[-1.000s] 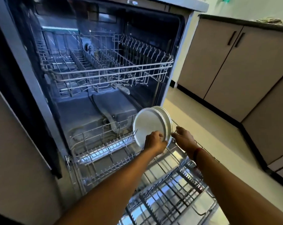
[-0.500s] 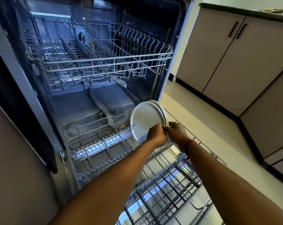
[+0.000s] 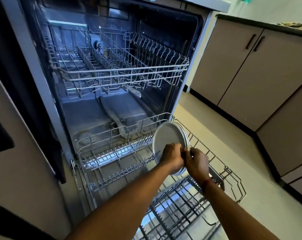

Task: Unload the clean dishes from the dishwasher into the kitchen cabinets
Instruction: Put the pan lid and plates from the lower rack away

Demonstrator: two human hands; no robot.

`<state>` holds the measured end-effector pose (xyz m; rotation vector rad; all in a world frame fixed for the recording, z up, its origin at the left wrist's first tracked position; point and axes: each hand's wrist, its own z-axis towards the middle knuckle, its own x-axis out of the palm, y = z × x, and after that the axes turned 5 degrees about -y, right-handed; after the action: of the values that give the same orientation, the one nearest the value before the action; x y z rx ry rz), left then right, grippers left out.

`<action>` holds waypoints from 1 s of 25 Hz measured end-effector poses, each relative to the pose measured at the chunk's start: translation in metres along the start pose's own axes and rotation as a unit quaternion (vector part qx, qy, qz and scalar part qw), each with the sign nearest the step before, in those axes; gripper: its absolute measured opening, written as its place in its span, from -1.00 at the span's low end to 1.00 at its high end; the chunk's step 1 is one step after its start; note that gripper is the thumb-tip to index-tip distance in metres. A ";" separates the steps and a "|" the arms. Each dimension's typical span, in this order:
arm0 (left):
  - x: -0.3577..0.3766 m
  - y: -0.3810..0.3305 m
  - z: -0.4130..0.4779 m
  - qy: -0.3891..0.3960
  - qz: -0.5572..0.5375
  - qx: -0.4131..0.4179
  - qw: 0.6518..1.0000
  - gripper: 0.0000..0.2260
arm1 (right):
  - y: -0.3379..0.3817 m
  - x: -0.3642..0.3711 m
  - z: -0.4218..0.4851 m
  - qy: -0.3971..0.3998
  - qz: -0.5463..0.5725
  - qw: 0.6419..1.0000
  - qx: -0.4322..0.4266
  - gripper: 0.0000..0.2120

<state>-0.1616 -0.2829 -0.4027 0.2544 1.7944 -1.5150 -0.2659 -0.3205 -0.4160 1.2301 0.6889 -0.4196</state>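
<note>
White round plates (image 3: pixel 169 135), stacked on edge, stand over the right side of the pulled-out wire lower rack (image 3: pixel 112 153). The right hand (image 3: pixel 197 164), apart a second ago, now meets the left hand (image 3: pixel 171 157). Both pinch the stack's near rim, probably readying the lift out.

Plates (image 3: pixel 169 135): plain off-white. Lower rack (image 3: pixel 112 153) and upper rack (image 3: pixel 129 70): light grey wire grid. Dishwasher tub (image 3: pixel 81 115): blue-grey. Dishwasher frame (image 3: pixel 35 66): silver-grey. Cabinet doors (image 3: pixel 250 75): flat taupe; handles (image 3: pixel 250 41) dark brown. Countertop (image 3: pixel 242 19): black. Plinth (image 3: pixel 222 113) under cabinets: black. Floor (image 3: pixel 216 135): cream. Wrist thread (image 3: pixel 206 183): red.
</note>
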 end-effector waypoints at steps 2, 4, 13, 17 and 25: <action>0.005 -0.001 -0.012 0.016 0.013 0.025 0.999 -0.91 | -0.011 -0.002 -0.016 -0.008 -0.009 1.000 0.000 -0.71; 0.007 -0.003 -0.024 0.027 0.010 0.043 0.999 -0.87 | -0.015 -0.005 -0.026 -0.018 -0.011 1.000 -0.002 -0.73; -0.009 -0.021 -0.064 0.017 0.004 0.125 0.992 -0.91 | 0.007 -0.032 -0.073 -0.163 -0.040 0.983 -0.068 -0.79; 0.001 -0.019 -0.082 -0.016 0.034 0.182 0.983 -0.75 | 0.010 -0.041 -0.091 -0.178 -0.037 0.981 -0.066 -0.81; 0.009 -0.012 -0.116 0.019 -0.066 0.230 0.971 -0.52 | 0.016 -0.052 -0.122 -0.214 -0.040 0.971 -0.096 -0.72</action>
<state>-0.2228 -0.1835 -0.3988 0.3985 1.4895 -2.0260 -0.3246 -0.2031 -0.3902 0.8916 0.3978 -0.6473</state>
